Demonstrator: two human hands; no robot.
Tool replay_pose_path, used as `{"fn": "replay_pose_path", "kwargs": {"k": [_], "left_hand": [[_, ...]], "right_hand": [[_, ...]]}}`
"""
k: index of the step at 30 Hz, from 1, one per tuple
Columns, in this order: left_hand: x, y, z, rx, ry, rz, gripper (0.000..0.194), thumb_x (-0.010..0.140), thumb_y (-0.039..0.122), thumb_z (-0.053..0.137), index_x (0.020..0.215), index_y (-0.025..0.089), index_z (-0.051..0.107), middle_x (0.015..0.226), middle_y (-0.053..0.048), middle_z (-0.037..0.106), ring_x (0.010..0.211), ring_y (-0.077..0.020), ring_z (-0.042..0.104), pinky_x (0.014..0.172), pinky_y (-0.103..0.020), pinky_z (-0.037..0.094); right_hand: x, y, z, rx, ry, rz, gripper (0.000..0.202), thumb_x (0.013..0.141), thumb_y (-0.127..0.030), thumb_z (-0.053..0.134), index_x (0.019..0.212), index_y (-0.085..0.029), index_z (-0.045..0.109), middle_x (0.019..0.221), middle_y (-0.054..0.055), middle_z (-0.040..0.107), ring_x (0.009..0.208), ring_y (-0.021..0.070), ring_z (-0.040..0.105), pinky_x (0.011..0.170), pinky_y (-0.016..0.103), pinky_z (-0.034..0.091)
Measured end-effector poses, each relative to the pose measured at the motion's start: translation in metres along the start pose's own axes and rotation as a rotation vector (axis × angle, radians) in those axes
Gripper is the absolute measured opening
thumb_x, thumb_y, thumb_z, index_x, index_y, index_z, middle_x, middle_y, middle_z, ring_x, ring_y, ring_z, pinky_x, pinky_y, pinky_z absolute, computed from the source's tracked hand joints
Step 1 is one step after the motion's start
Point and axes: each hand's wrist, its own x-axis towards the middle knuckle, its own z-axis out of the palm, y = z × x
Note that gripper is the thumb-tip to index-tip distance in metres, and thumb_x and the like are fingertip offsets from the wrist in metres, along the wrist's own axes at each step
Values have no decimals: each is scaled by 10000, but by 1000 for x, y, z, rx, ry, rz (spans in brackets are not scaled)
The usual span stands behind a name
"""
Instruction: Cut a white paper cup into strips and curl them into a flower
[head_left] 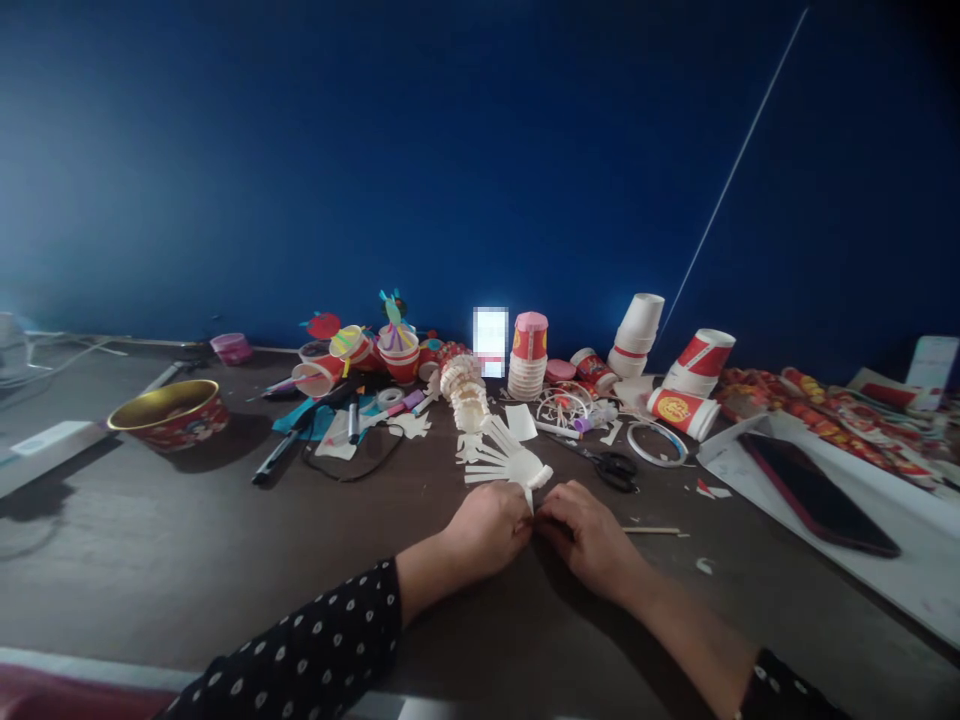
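A white paper piece cut into fanned strips [517,463] spreads out just above my hands, near the middle of the dark table. My left hand [491,525] is closed around a narrow part of it, fingertips pinched. Close beside it, my right hand [589,530] has its fingers drawn together at the same narrow end; what lies between them is hidden. Behind the strips lies a curved row of white cut paper rings [465,395]. Black scissors [616,470] rest to the right, and a thin wooden stick [652,531] lies beyond my right hand.
Stacked paper cups [528,375] stand at the back, with more cups [684,412] to the right. A gold-lined bowl [171,415] is at left. A phone [817,492] rests on a white tray [892,565] at right. Markers [354,420] and paper scraps lie behind my hands.
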Motion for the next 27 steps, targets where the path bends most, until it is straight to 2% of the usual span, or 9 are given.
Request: {"fn": "replay_pose_path", "kwargs": {"k": [6,10,17,27], "left_hand": [[24,-14,-6,38,-27,22,97,718,131,521,660,139,599,732,-51,609,707,-166,550,655,-251,420],[36,-22,-6,28,-3,29,85,702,117,523,660,137,594,726,-51,606,690,-163,548,626,-244,414],[30,-24,6,83,56,47,157,768,126,487,651,144,590,746,-62,598,736,-170,538,697,-275,425],[26,-23,4,-95,100,-33,133,751,118,512,646,151,586,731,-47,599,764,-172,536,713,-270,400]], "right_hand": [[24,19,-7,-134,-72,-164,124,818,-117,495,742,-177,573,766,51,572,750,187,471,666,305,370],[35,27,-8,-171,-66,-162,148,833,-106,453,761,-172,565,779,66,563,753,196,460,673,318,366],[29,28,-4,-129,-50,-154,195,872,-128,422,742,-189,554,745,51,551,726,185,461,623,299,355],[28,30,-3,-68,-107,-66,151,881,-162,452,787,-188,567,783,49,565,771,189,504,658,296,376]]}}
